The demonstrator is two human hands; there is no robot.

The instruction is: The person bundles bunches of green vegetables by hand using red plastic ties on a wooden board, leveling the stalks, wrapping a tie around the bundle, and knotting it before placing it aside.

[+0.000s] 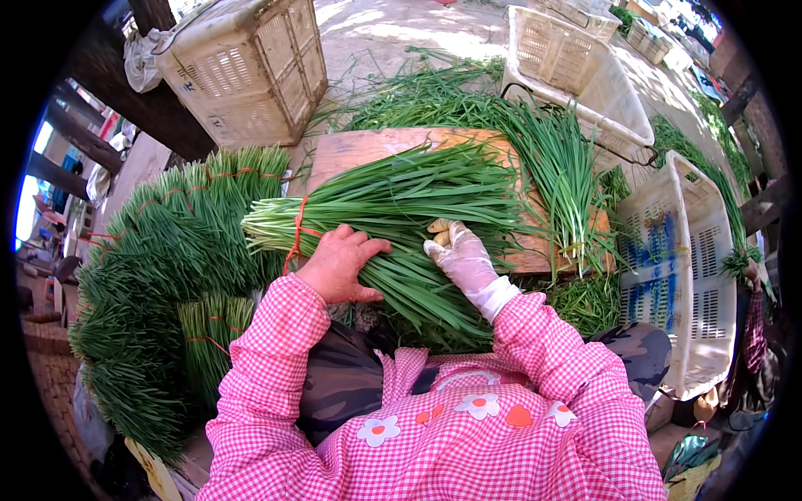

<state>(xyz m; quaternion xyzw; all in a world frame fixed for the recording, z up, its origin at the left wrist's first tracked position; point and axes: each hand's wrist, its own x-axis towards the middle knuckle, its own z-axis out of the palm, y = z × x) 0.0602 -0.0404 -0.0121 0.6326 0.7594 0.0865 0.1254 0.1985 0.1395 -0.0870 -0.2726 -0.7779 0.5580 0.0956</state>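
Observation:
A big bundle of garlic chives (393, 196) lies across a wooden board (334, 154), its pale cut ends toward the left. Red twine (298, 224) circles it near those ends, with a loose tail hanging by my wrist. My bare left hand (338, 263) grips the bundle's near side just right of the twine, thumb apart from the fingers. My right hand (464, 259), in a thin clear glove with yellowish fingertip covers, has its fingers curled into the leaves farther right. Some of its fingertips are hidden among the leaves. Loose chives (572, 192) lie at the board's right side.
Many tied chive bundles (180, 225) stand massed at my left, with a smaller bundle (213, 330) nearer me. White plastic crates stand at the back left (242, 75), back right (576, 71) and right (681, 267). Loose green leaves (426, 96) cover the ground beyond the board.

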